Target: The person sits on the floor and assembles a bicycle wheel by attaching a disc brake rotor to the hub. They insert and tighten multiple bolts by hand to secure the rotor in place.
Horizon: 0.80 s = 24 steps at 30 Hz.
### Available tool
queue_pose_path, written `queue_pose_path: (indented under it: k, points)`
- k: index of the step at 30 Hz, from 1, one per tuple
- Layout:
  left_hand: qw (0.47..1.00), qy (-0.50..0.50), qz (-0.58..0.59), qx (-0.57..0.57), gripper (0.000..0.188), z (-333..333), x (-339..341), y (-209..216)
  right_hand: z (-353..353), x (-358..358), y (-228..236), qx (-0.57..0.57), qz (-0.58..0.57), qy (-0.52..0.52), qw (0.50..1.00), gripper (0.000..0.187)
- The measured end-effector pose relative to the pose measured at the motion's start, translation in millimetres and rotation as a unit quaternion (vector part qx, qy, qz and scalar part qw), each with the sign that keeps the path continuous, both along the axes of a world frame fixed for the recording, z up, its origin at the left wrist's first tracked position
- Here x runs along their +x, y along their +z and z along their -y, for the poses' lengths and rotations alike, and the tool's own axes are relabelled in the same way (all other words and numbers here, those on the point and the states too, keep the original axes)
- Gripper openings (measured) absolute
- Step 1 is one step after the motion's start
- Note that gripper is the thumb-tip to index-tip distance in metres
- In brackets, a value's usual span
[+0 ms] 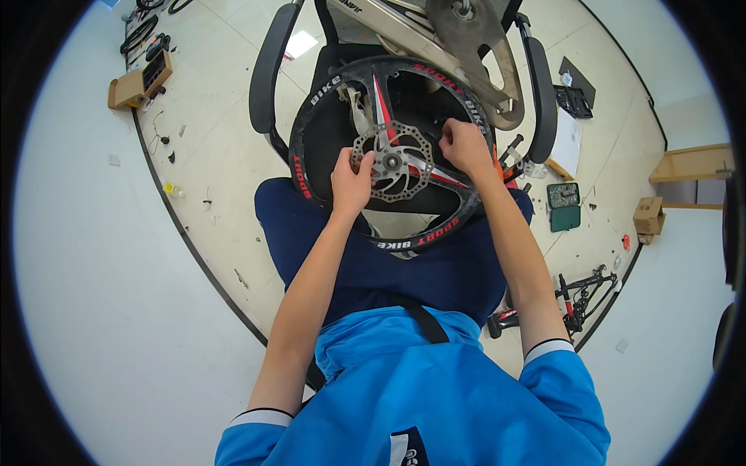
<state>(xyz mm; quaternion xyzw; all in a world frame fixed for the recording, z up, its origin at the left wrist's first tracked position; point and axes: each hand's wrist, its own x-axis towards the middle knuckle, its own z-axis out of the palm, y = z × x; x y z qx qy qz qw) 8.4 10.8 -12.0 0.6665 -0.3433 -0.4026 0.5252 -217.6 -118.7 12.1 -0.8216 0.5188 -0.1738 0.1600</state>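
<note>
Far left, an open cardboard box (127, 92) on the floor. Left hand's (351, 185) got thumb and fingers pinching the left edge of a disc brake rotor (422, 175), sitting at the hub of a three-spoke bike wheel (381, 97), lying flat partly over navy trousers (388, 286). Right hand's (468, 147) fingers are curled over the wheel's right side; can't tell if they're pinching anything. Further right, an open green case (565, 218).

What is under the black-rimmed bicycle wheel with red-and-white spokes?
Through the gaps of this wheel, a black chair seat shows; the lower rim overlaps dark-blue trousers. Anything directly behind the wheel's solid parts is covered, so it cannot be seen.
</note>
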Motion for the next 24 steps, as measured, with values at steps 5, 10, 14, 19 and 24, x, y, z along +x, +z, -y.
queue_pose_path:
  k: [5,10,14,19,24]
  points:
    - [0.998,0.025,-0.057,0.005,0.026,-2,-6,-2,-9,4,25,0.078,0.223,-0.046,0.971,0.014]
    - [0.996,0.044,-0.077,0.0,0.024,-5,-11,-5,-34,16,41,0.133,0.277,-0.006,0.952,0.014]
    - [0.995,0.042,-0.087,-0.006,0.023,-4,-11,-3,-49,22,39,0.176,0.263,0.014,0.949,0.014]
    - [0.996,0.04,-0.082,-0.009,0.024,-4,-10,-7,-55,27,40,0.162,0.251,0.013,0.954,0.014]
    - [0.997,0.028,-0.065,-0.016,0.025,-2,-8,-6,-61,30,38,0.12,0.209,0.069,0.968,0.018]
